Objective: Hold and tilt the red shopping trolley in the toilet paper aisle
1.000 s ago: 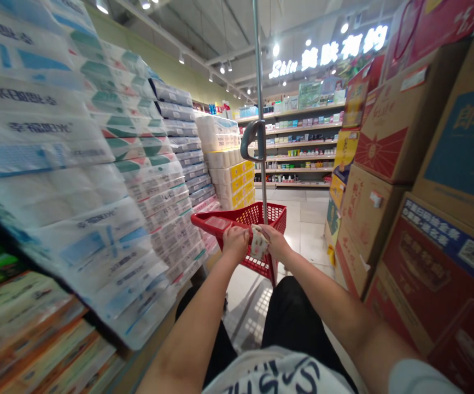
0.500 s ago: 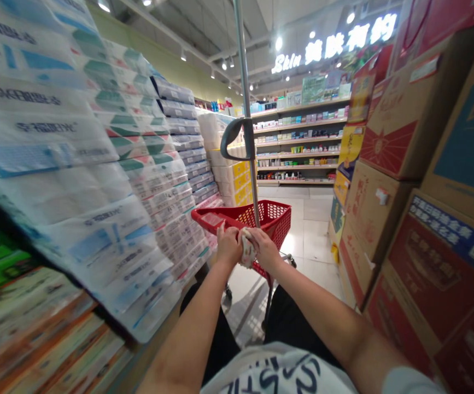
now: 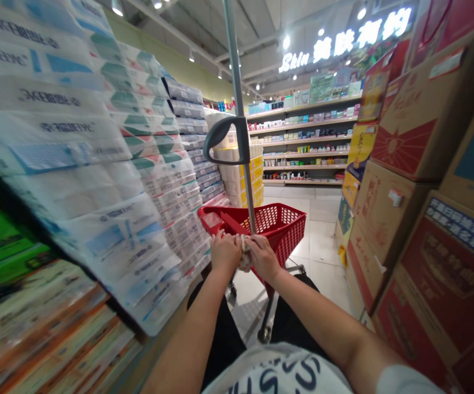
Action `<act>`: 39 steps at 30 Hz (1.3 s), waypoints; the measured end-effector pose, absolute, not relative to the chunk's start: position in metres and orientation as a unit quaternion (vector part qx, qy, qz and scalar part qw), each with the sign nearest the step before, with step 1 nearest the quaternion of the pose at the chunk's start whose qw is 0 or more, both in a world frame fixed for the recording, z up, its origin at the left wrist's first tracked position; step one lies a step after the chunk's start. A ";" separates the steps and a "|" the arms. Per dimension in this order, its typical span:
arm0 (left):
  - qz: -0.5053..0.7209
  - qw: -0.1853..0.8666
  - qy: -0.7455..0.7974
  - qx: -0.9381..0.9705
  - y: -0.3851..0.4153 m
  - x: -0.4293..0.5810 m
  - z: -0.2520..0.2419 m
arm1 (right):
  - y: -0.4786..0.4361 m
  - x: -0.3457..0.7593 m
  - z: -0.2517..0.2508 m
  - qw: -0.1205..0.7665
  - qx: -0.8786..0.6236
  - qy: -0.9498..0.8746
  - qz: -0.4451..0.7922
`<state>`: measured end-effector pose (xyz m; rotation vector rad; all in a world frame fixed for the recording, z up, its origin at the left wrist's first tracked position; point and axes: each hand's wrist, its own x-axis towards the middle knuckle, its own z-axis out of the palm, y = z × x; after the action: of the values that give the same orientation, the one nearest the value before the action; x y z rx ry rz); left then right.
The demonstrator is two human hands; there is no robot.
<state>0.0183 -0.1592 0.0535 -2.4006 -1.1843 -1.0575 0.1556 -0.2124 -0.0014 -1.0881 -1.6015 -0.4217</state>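
Observation:
A red shopping cart (image 3: 281, 219) stands in front of my knees, its basket pointing forward and to the right. My left hand (image 3: 225, 251) is closed at the near edge of the cart, over its handle. Beside it my right hand (image 3: 263, 256) is closed too. Between the two hands is a crumpled whitish cloth (image 3: 245, 257), which both grip against the handle. A metal pole (image 3: 237, 71) with a grey loop grip (image 3: 226, 141) rises from the cart just beyond my hands.
Packs of tissue paper (image 3: 56, 126) are stacked high close on the left. Cardboard boxes (image 3: 401, 208) are piled on the right. Shelves (image 3: 302, 139) with small products stand at the back, beyond a tiled floor (image 3: 322, 241).
The cart has swung so its basket lies further right, and the pole leans more to the left. My left hand now rests flatter over the handle, and less of the cloth shows.

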 end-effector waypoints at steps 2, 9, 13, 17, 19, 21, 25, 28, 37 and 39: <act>-0.373 0.128 -0.404 -0.826 -0.160 0.018 0.052 | -0.215 0.162 -0.004 0.546 -0.463 -0.676 -0.176; -0.397 0.113 -0.375 -0.830 -0.147 0.012 0.050 | -0.215 0.177 -0.006 0.568 -0.462 -0.663 -0.155; -0.411 0.096 -0.356 -0.834 -0.145 0.009 0.052 | -0.215 0.176 -0.005 0.571 -0.451 -0.672 -0.139; -0.406 0.085 -0.335 -0.846 -0.142 0.005 0.053 | -0.219 0.168 0.007 0.577 -0.442 -0.674 -0.130; -0.403 0.083 -0.326 -0.851 -0.140 0.003 0.054 | -0.221 0.161 0.013 0.558 -0.428 -0.698 -0.132; -0.399 0.081 -0.318 -0.856 -0.138 0.000 0.055 | -0.223 0.157 0.016 0.535 -0.418 -0.721 -0.135; -0.394 0.067 -0.303 -0.865 -0.135 -0.009 0.057 | -0.222 0.156 0.012 0.514 -0.425 -0.729 -0.151; -0.397 0.053 -0.296 -0.867 -0.132 -0.016 0.058 | -0.220 0.155 0.012 0.510 -0.422 -0.733 -0.156; -0.424 0.030 -0.279 -0.861 -0.129 -0.027 0.052 | -0.219 0.140 0.021 0.510 -0.415 -0.739 -0.149; -0.427 0.028 -0.276 -0.860 -0.130 -0.026 0.051 | -0.217 0.142 0.025 0.520 -0.421 -0.726 -0.161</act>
<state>-0.0260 -0.1295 0.0506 -2.6556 -0.8525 -1.3195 0.1421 -0.2174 0.0253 -1.0088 -1.7403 -0.3849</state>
